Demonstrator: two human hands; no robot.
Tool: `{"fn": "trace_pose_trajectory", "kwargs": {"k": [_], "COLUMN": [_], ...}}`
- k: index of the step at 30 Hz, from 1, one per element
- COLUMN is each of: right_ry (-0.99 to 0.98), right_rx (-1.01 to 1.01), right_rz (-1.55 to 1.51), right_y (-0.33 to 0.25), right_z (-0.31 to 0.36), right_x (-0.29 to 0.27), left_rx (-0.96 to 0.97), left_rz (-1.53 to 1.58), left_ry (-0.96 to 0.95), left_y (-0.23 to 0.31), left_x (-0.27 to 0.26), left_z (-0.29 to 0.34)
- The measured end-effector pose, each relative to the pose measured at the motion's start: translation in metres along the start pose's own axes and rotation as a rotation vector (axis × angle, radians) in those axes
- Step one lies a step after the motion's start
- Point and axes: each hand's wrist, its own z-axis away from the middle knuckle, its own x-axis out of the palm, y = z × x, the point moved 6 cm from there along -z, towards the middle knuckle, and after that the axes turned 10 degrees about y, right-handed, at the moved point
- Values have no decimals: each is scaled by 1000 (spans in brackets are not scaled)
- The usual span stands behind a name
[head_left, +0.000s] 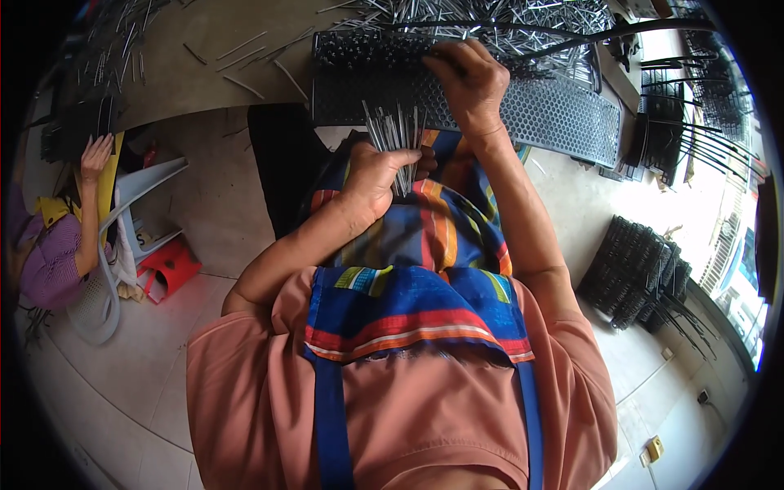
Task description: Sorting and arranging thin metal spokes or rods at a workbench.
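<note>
Gripping a bunch of thin metal rods in your left hand, you have it just in front of the perforated plate, above your striped apron. The thumb lies across the rods, and their upper ends fan out unevenly. Your right hand is over the plate, its fingers curled inward beside the dark studded strip at the left; I cannot tell whether they pinch anything. A heap of loose rods lies on the surface behind the plate.

Watch your left grip: should the thumb ease, the outer rods would probably slide first, into your lap or onto the floor. The splayed tips could also snag the plate's near edge if that hand lifts carelessly. On the right, a low sweep of the knuckles might disturb the studded strip, and the dark curved bar reaching behind that hand could be nudged into the heap. Leaning hard on the plate's front might tip it, as its support is hidden.
</note>
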Motion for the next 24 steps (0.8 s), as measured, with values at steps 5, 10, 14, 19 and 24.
{"fn": "trace_pose_trajectory", "kwargs": {"k": [5, 10, 14, 19, 24], "right_ry": [35, 98, 51, -6, 5], "right_rx": [-17, 7, -2, -144, -83], "right_rz": [-2, 2, 23, 131, 153], "right_y": [-1, 6, 3, -6, 7], "right_z": [-1, 0, 5, 5, -6], "right_x": [-5, -10, -13, -12, -12], "left_rx": [-71, -97, -100, -81, -136], "left_rz": [51, 170, 135, 156, 104], "left_ry": [15, 50, 52, 14, 3], "left_y": [-1, -2, -5, -3, -9], "left_x": [0, 2, 1, 7, 4], "left_z": [-6, -12, -13, -12, -16]}}
